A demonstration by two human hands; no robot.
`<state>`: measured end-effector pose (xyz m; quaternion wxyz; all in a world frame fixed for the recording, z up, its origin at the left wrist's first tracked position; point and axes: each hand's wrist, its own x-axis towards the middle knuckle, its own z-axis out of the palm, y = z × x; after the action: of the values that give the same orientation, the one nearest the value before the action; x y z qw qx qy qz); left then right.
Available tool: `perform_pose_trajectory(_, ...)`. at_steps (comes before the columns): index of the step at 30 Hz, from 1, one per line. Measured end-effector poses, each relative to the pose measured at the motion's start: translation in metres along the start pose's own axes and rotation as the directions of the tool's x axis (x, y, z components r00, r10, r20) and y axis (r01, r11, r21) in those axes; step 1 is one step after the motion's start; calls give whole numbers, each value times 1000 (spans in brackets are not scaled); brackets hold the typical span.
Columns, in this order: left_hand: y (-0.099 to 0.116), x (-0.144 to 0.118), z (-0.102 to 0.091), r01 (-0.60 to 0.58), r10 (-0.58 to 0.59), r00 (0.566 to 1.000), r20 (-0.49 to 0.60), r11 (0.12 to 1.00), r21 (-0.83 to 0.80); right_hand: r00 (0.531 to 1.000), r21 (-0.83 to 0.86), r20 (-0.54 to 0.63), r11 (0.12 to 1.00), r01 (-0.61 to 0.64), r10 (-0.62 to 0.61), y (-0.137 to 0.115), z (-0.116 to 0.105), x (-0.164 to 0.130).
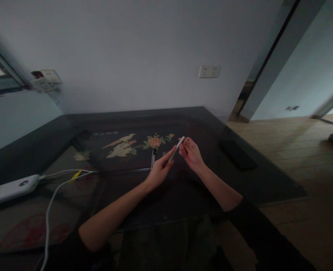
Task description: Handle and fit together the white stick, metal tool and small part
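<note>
My left hand (161, 168) is closed around a slim white stick-like object (180, 141), which slants up to the right above the dark table. Its exact kind cannot be made out. My right hand (191, 153) is at the upper end of the same object, fingers curled in and thumb and fingertips pinched at it. Just left of my left hand, a thin silver object with a black tip (153, 157) shows against the tabletop. Its lower part is partly hidden by my left hand.
The dark glossy table (183, 199) has a bird-and-flower picture (121, 147). A black flat rectangular object (238, 155) lies right. At left are a white elongated device (12, 190) and a white cable (48, 214) with a yellow tag (76, 176). A wall (132, 56) stands behind.
</note>
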<state>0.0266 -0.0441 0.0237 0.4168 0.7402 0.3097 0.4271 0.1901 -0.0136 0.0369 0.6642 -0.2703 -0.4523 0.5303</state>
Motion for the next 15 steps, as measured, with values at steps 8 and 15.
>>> perform_pose_trajectory(8, -7, 5, -4, 6, -7, 998, -60, 1000, -25, 999, -29, 30, 999, -25, 26, 1, 0, -2)
perform_pose_trajectory(15, -2, 0, 2, 15, -16, 1000, -17, 1000, -26, 1000, -18, -1, 1000, -5, 5, 2, -1, 0)
